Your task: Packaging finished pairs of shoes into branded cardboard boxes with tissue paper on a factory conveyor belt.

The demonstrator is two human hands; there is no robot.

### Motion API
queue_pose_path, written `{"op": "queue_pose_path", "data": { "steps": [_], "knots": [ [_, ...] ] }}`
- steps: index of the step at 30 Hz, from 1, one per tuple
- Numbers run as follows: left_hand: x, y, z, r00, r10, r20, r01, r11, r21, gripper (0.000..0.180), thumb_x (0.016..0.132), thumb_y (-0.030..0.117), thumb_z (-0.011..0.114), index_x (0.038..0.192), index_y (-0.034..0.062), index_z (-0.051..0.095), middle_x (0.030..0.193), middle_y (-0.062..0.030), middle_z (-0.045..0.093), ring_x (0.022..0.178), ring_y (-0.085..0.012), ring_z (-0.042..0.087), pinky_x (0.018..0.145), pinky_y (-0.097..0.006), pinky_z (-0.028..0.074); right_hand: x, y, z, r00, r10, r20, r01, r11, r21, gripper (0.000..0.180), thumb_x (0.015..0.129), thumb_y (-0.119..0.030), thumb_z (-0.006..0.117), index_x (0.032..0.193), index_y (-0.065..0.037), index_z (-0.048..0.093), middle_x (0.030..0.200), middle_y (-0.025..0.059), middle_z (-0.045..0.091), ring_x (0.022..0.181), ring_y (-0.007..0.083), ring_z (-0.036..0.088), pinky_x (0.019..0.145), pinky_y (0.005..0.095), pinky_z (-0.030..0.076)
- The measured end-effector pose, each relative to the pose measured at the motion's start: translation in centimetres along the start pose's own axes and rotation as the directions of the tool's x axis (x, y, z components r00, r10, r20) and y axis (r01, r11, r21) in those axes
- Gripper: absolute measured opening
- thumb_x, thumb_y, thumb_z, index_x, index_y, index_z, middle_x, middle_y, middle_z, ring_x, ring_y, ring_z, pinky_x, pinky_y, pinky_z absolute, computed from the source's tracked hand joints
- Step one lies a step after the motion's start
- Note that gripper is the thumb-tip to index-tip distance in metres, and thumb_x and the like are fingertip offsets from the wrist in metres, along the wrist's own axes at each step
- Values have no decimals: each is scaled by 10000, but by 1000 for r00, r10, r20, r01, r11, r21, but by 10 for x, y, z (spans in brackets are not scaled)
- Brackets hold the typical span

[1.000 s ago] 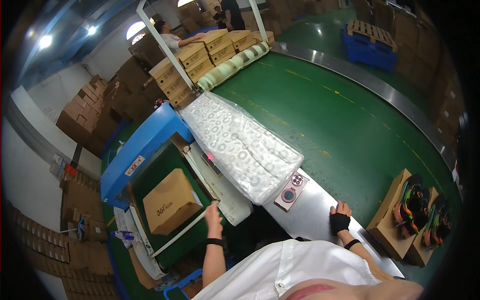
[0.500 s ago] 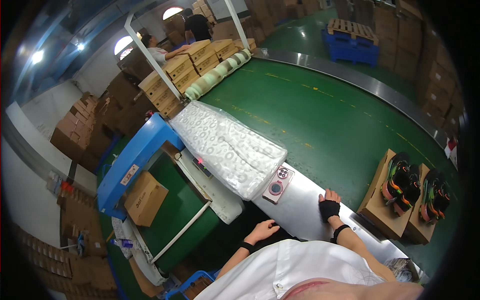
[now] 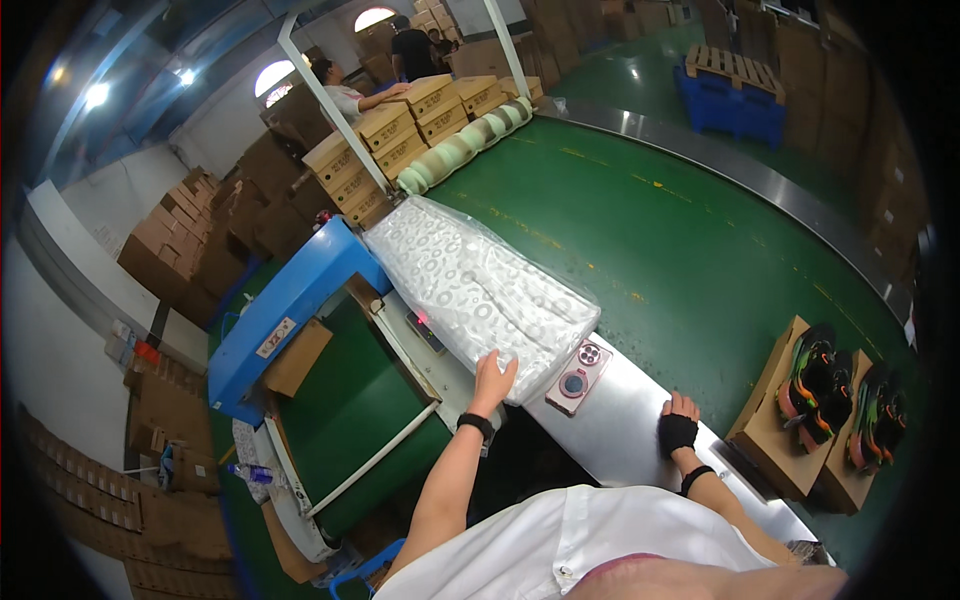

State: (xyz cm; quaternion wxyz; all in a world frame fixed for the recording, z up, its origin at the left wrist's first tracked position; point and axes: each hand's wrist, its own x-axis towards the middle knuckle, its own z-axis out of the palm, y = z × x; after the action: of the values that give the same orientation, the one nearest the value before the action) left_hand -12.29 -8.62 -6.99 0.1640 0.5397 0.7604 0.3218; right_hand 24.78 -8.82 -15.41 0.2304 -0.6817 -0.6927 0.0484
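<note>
My left hand (image 3: 494,382), a black band at its wrist, reaches to the near edge of a stack of clear plastic-wrapped white sheets with grey ring patterns (image 3: 490,285). Its thumb and fingers are apart and touch the wrapping. In a black fingerless glove, my right hand (image 3: 680,428) rests with fingers stretched out on the metal ledge (image 3: 610,440). Between my hands a pink-edged phone (image 3: 579,377) lies on that ledge, camera side up. To my right, two pairs of black shoes with orange and green trim (image 3: 812,385) sit on brown cardboard boxes (image 3: 768,425).
A wide green conveyor belt (image 3: 640,230) runs ahead. On the left, a blue arch-shaped machine (image 3: 290,310) spans a second belt, with a cardboard box (image 3: 300,357) at it. Stacked shoe boxes (image 3: 385,135) stand beyond a padded roller (image 3: 465,145). People are behind them.
My left hand has moved forward from near my body to the wrapped stack. The cardboard box has gone further under the blue arch. My right hand stays on the ledge; the view has shifted slightly.
</note>
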Motion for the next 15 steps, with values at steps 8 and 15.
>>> {"op": "queue_pose_path", "data": {
  "steps": [8,15],
  "knots": [
    [89,-19,2,989,-151,10,147,975,169,539,805,346,483,1214,19,354,1307,-248,195,1234,-373,146,926,-607,158,11,-14,3,939,344,-20,-343,939,40,301,840,-218,396,1044,-22,499,1022,154,544,938,314,501,838,379,360],
    [133,-40,17,984,-19,177,-73,865,497,564,782,397,488,1223,65,373,1336,-199,189,1256,-344,110,939,-616,69,23,-41,-11,818,575,-22,-576,817,-30,318,837,-249,403,1055,-36,490,1043,158,527,923,341,506,806,405,386]
  ]
}}
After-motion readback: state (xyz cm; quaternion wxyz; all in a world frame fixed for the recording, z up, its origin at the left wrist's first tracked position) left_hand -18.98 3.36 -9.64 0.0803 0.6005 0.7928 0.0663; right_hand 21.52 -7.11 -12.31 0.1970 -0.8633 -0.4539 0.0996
